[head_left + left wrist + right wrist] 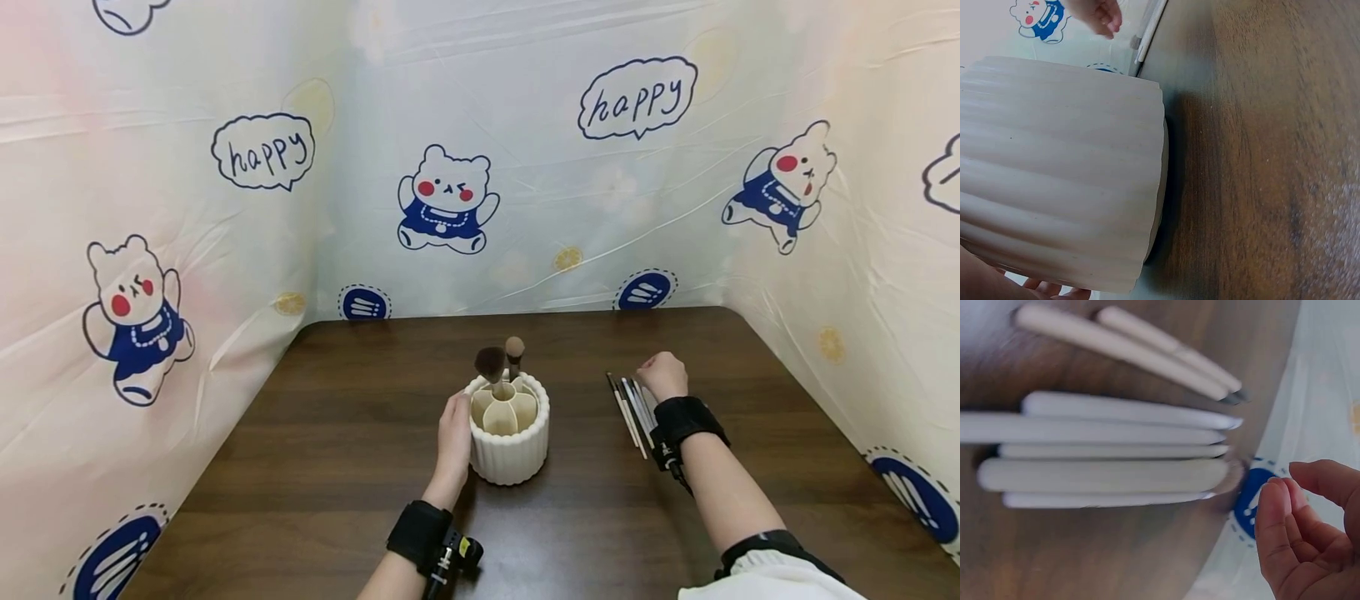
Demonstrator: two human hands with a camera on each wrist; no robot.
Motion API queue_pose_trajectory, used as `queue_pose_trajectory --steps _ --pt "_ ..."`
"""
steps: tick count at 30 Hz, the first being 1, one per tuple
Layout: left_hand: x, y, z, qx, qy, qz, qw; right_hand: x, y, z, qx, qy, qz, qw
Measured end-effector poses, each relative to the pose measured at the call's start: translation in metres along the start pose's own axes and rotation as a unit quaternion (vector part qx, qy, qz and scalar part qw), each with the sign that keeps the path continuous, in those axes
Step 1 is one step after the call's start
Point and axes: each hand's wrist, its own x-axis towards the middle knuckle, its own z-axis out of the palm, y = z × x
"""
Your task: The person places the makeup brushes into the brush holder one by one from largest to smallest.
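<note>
A white ribbed brush holder (510, 458) with petal-shaped compartments stands upright on the table. Two makeup brushes rise from it, one with a wide dark head (491, 364), the other with a smaller tan head (514, 346). My left hand (453, 442) rests against the holder's left side; in the left wrist view, its fingers are partly hidden behind the ribbed wall. At the far ends of several slim, pale-handled brushes (1104, 475) is my right hand (1310, 531), fingers bent and thumb apart from them, holding nothing. Two thinner brushes (1141, 353) lie slightly apart from the others.
The dark wood table (337, 467) has rounded far corners. A pale printed curtain (525, 100) with bears and the word "happy" hangs close behind it and on both sides. Each wrist wears a black strap with a small camera.
</note>
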Motion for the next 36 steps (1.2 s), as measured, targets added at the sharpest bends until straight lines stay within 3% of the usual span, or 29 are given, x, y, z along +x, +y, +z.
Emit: queue_pose_trajectory --steps 5,10,15,23,36 --pt "-0.005 0.010 -0.001 -0.002 -0.009 -0.012 0.9999 0.000 0.011 0.004 0.006 -0.003 0.024 1.000" --pt "0.003 -0.002 -0.001 0.004 -0.004 -0.008 1.0000 0.000 0.016 0.010 -0.004 -0.007 0.044 0.999" --pt "0.007 -0.008 0.000 0.006 -0.004 -0.003 1.0000 0.000 0.023 0.018 -0.028 0.011 0.035 0.999" --pt "0.003 -0.004 -0.001 0.005 -0.004 0.002 1.0000 0.001 0.024 0.027 -0.056 0.023 0.007 0.998" --pt "0.006 -0.007 0.001 0.012 0.001 0.005 0.9999 0.000 0.018 0.032 -0.070 0.030 0.009 0.997"
